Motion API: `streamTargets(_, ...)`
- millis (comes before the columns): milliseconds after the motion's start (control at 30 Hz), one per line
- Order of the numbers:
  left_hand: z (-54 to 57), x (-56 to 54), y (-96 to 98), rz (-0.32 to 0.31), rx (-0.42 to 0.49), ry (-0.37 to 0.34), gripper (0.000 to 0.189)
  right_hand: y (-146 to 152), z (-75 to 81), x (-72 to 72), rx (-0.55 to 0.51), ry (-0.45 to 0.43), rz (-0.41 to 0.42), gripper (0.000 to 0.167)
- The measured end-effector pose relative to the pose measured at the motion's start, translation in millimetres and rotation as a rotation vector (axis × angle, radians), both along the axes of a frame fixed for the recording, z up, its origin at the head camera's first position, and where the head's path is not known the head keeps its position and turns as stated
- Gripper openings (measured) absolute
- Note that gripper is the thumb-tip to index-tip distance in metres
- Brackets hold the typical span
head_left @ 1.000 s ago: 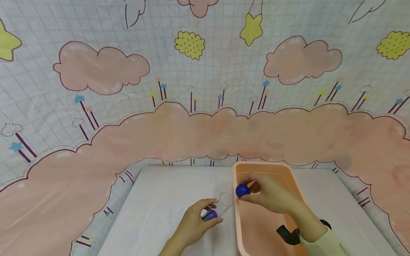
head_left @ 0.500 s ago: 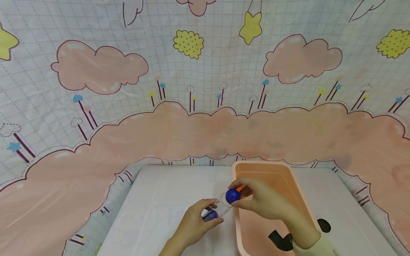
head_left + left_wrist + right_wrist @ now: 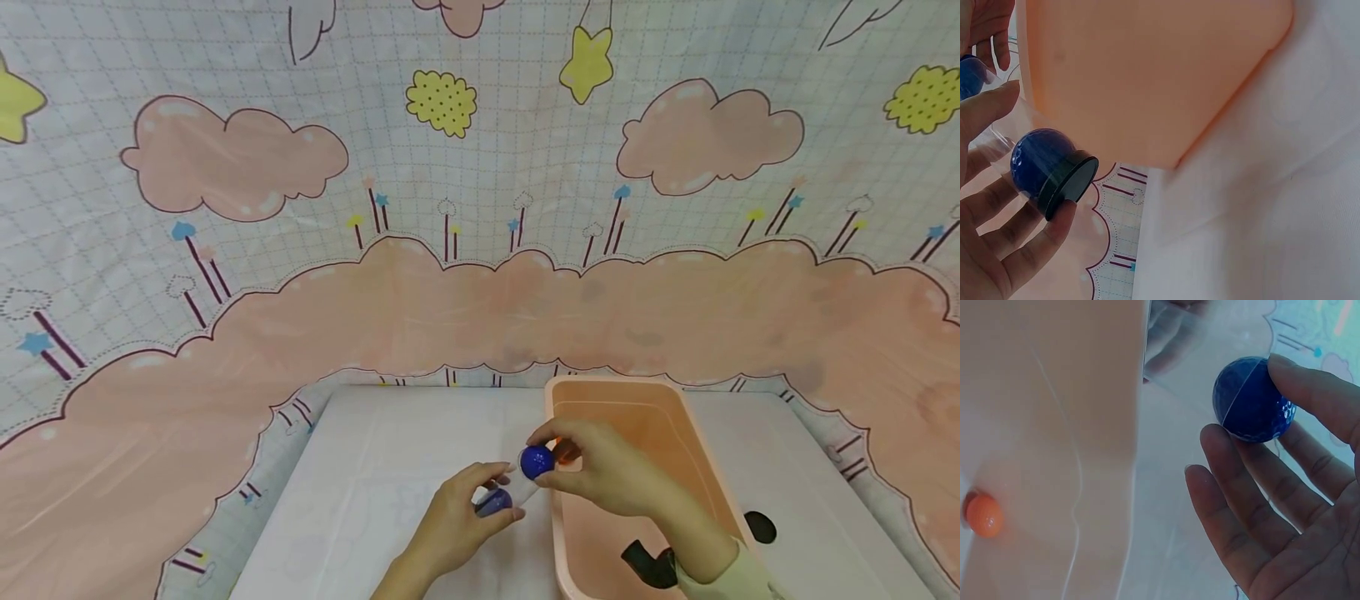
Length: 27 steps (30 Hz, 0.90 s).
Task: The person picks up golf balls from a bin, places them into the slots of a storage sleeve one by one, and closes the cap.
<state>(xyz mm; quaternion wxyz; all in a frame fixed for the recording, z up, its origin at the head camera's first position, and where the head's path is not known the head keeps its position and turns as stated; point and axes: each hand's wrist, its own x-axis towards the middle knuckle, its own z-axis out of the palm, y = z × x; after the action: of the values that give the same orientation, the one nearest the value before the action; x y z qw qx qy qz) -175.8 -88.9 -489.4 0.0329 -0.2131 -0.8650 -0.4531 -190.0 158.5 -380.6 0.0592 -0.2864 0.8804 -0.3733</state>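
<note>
A clear tube [image 3: 524,493] is held tilted in my left hand [image 3: 457,518], its fingers and thumb curled round the lower end. Inside that end sits a blue golf ball [image 3: 1041,159] against a black cap [image 3: 1072,184]. My right hand [image 3: 611,471] pinches another blue golf ball [image 3: 537,462] between thumb and fingertips at the tube's open upper mouth. In the right wrist view, the tube's rim crosses this second golf ball [image 3: 1254,400], so part of it lies within the mouth. Both hands are above the white table, by the tub's left wall.
A peach plastic tub [image 3: 558,533] stands on the white table [image 3: 375,467], partly under my right arm. An orange ball [image 3: 985,515] lies in it. To the tub's right is a black disc [image 3: 761,527]. A cloud-patterned cloth [image 3: 480,317] hangs behind.
My right hand has moved left from over the tub's edge, bringing its blue golf ball to the mouth of the tube. My left hand and the tube have stayed nearly still.
</note>
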Motion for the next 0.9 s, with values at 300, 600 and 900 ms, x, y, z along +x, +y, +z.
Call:
streamTargets(300, 1.2, 0.9, -0.1, -0.008, 0.009, 0.002, 0.057, -3.3, 0.5, 1.6, 0.022, 0.019, -0.012, 0.035)
streamTargets(600, 1.8, 1.3, -0.3, -0.006, 0.0, 0.011, 0.056, -4.8, 1.0, 2.7, 0.032, 0.019, -0.017, 0.035)
streamTargets(900, 3.1, 2.1, -0.8, -0.006, 0.018, 0.007, 0.054, -5.6, 1.5, 3.3, 0.033, 0.036, -0.01, 0.036)
